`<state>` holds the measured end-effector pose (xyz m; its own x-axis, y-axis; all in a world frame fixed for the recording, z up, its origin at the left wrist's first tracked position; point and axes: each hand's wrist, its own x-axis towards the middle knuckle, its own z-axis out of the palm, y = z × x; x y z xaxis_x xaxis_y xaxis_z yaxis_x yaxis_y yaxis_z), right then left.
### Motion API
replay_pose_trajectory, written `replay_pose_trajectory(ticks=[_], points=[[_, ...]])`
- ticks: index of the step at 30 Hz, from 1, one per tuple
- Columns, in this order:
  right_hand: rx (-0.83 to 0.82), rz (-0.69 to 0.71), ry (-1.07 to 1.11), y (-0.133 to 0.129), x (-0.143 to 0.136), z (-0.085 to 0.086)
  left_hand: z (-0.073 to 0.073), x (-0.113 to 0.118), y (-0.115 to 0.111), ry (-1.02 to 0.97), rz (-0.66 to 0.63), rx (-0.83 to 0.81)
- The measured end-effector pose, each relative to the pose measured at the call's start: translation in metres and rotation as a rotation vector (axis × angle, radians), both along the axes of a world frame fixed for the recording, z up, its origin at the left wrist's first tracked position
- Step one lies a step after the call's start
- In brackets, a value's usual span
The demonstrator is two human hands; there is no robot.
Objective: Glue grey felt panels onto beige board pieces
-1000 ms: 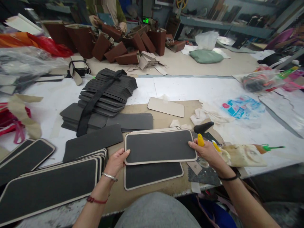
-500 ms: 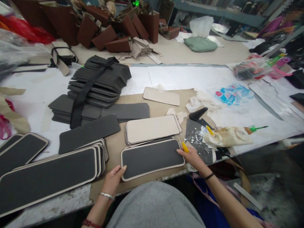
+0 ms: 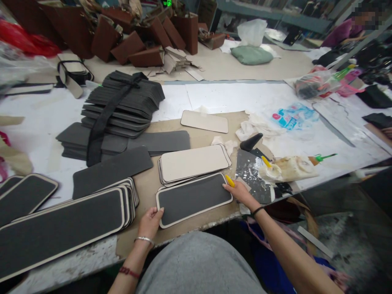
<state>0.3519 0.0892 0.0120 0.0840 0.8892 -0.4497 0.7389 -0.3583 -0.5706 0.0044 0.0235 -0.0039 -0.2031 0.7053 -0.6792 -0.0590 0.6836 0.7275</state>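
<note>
In the head view, my left hand [image 3: 150,222] pinches the lower left edge of a dark grey rounded panel with a pale border [image 3: 196,200], thumb on top. My right hand [image 3: 240,192] is closed on the panel's right end. A short yellow piece [image 3: 229,181] sticks up from between the right-hand fingers; the rest of it is hidden. The panel lies just in front of a stack of cream panels [image 3: 196,163] and slightly covers its near edge. To the left, more dark pale-bordered panels [image 3: 64,228] are piled.
A strapped bundle of dark sheets [image 3: 122,106] stands behind. At right lies a white-smeared board [image 3: 249,171] beside a glue-coated bottle [image 3: 294,169] with a green tip. One cream panel [image 3: 204,121] lies farther back. Brown boxy pieces [image 3: 137,47] line the far table. A person [image 3: 346,30] is at far right.
The held panel has moved slightly away from me, closer against the cream stack, with both hands still on it. The whole view has shifted a little.
</note>
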Motion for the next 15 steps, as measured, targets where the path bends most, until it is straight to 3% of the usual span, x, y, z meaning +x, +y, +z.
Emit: replay_pose_trajectory(ticks=[7,15], points=[[-0.006,0.038,-0.103,0.003,-0.001,-0.005,-0.003,-0.002,0.001,0.158,-0.088,-0.036],[-0.043,0.047,-0.175,0.006,0.001,-0.011,-0.001,-0.003,0.007,0.225,-0.097,-0.051]])
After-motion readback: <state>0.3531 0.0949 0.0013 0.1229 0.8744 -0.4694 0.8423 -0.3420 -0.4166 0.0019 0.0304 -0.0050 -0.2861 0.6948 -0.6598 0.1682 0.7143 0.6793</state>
